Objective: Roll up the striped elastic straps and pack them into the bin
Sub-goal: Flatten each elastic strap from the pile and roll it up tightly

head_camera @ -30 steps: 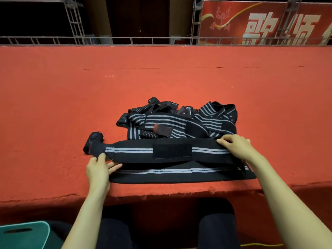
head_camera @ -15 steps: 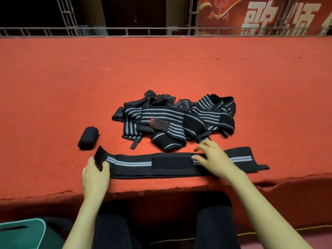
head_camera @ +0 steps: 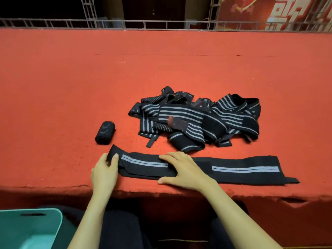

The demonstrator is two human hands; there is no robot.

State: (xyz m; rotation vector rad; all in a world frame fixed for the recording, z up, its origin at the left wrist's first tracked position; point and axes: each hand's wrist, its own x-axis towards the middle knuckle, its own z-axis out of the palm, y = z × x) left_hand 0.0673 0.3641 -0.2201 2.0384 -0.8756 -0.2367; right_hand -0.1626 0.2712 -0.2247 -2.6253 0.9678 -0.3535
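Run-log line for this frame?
left hand: pinches flat strap end | right hand: presses it flat | rolled strap: on table | pile: unrolled

The flat strap (head_camera: 242, 174) under the right grip (head_camera: 186, 171) is black, with a pair of pale grey-blue stripes running along it, broken by a plain black patch at that grip. Beyond both grips the heap of straps (head_camera: 197, 121) is black with bands of grey stripes; one black patch on it is flecked with red. The rolled strap (head_camera: 105, 133) beyond the left grip (head_camera: 104, 172) is black with faint grey lines. The counter (head_camera: 161, 69) is orange-red. The bin (head_camera: 45, 212) below the left grip is teal.
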